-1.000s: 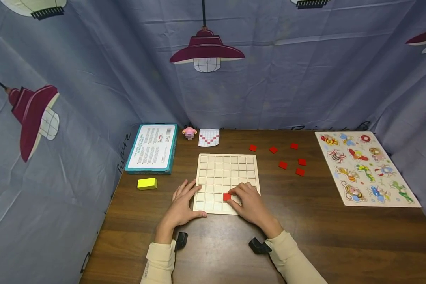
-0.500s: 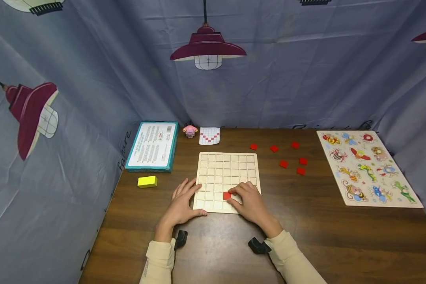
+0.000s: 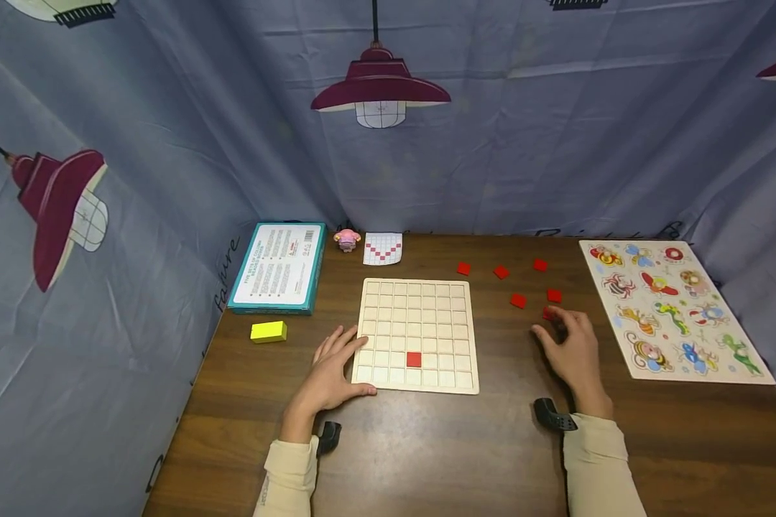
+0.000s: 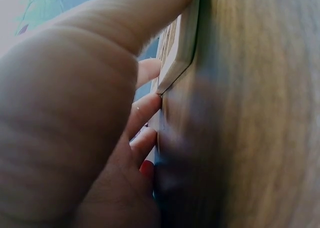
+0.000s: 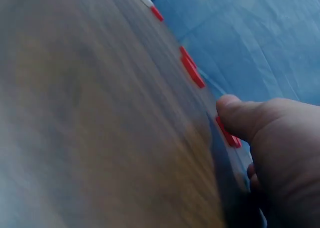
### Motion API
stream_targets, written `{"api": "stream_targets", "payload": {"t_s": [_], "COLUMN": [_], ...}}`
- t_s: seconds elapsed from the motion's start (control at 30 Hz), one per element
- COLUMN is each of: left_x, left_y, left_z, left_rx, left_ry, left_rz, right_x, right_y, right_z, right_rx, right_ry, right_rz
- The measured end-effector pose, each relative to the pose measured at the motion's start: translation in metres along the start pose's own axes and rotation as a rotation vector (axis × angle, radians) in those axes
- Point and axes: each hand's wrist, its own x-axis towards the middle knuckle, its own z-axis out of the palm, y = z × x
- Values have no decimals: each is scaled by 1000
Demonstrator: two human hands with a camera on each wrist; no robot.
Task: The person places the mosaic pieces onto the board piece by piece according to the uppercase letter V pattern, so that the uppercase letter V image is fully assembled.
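While the splayed left hand touches the board, the unclenched right hand overhangs 1 tile.

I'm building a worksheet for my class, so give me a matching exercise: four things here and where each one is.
1. left hand
2. right hand
3. yellow block
4. pink figurine

A. by the loose red tiles
B. between the teal box and the gridded paper
C. at the grid board's near-left corner
D. just in front of the teal box

Pairs: 1-C, 2-A, 3-D, 4-B
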Motion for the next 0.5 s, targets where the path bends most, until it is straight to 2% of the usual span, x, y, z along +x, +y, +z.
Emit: {"api": "stream_targets", "payload": {"t_s": [0.07,0.17,0.3,0.5], "left_x": [-1,-1,-2,-1], "left_y": [0,-1,0,0], "left_z": [0,-1,-2,-1], "left_rx": [3,1,-8,-3], "left_ry": [2,-1,-2,-5], "left_rz": [-1,-4,-4,-4], "right_x": [3,6,10,11], "right_y": [11,18,18,19], "right_z": [-10,-17,-19,-16], "right_rx": [-27,-69,-106,-137], "right_ry": [-13,-79,-120,-108], "right_rz": [86,137,149,118]}}
